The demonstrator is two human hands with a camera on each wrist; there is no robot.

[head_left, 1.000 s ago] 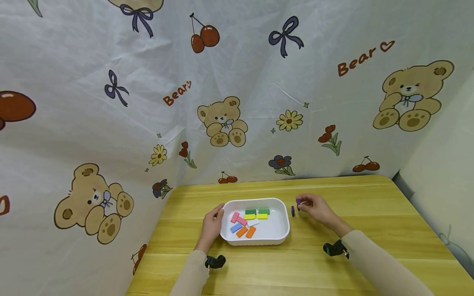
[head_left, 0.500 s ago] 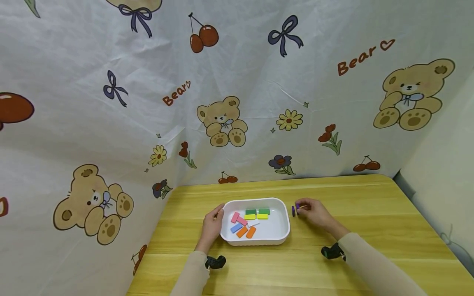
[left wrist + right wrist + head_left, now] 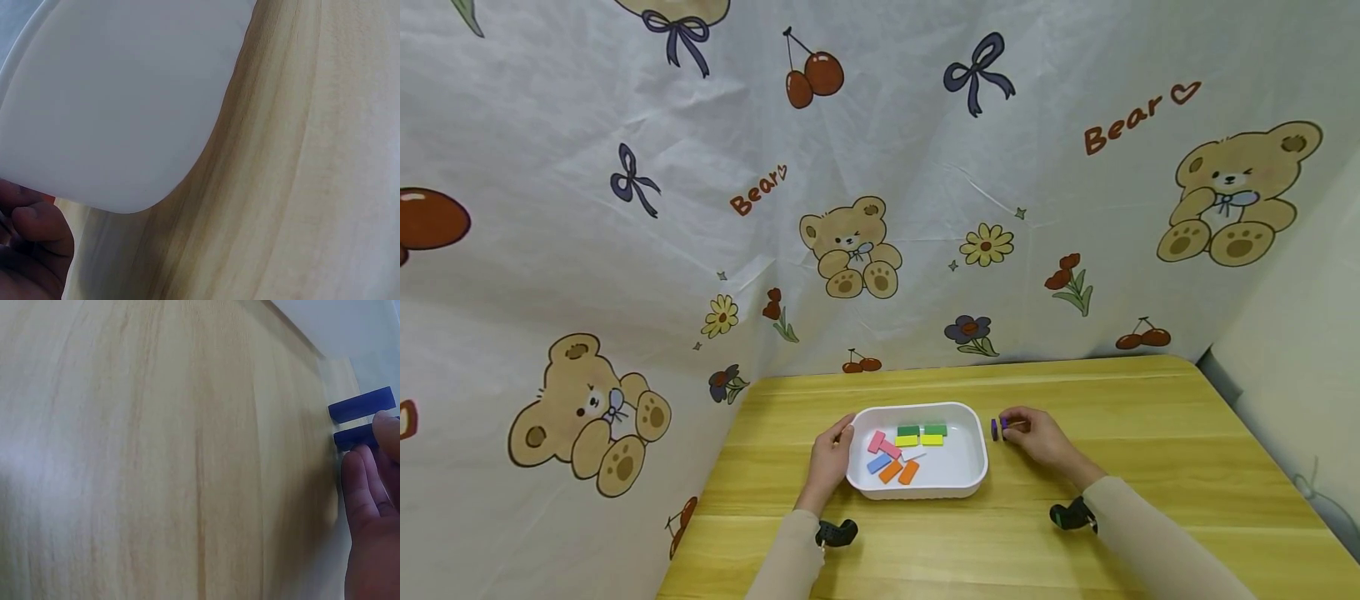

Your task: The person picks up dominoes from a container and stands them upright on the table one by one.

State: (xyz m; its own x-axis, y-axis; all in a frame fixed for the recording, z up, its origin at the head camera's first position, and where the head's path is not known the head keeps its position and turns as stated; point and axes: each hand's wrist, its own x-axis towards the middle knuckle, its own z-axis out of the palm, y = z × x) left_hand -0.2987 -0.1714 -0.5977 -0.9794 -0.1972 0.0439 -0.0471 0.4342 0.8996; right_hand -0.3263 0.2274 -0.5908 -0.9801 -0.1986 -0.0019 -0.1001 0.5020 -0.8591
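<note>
A white tray (image 3: 917, 492) stands on the wooden table with small coloured blocks inside. My left hand (image 3: 830, 461) holds the tray at its left end, fingers and thumb at the rim; the left wrist view shows them bent against the tray wall (image 3: 125, 112). Just right of the tray, a purple block (image 3: 994, 429) stands on edge by itself. My right hand (image 3: 1036, 435) pinches a second upright purple block (image 3: 1003, 425) between thumb and fingers. In the right wrist view the held block (image 3: 356, 437) stands nearly parallel to the free block (image 3: 362, 405), a narrow gap between them.
Inside the tray lie green blocks (image 3: 908, 431), yellow blocks (image 3: 932, 440), pink blocks (image 3: 890, 448), a blue block (image 3: 878, 463), orange blocks (image 3: 908, 472) and a white piece (image 3: 914, 453). Behind the table (image 3: 1112, 392) hangs a bear-print cloth (image 3: 910, 150).
My right hand has moved a little left and down with its purple block, bringing it closer to the standing purple block. The left hand and tray have stayed in place.
</note>
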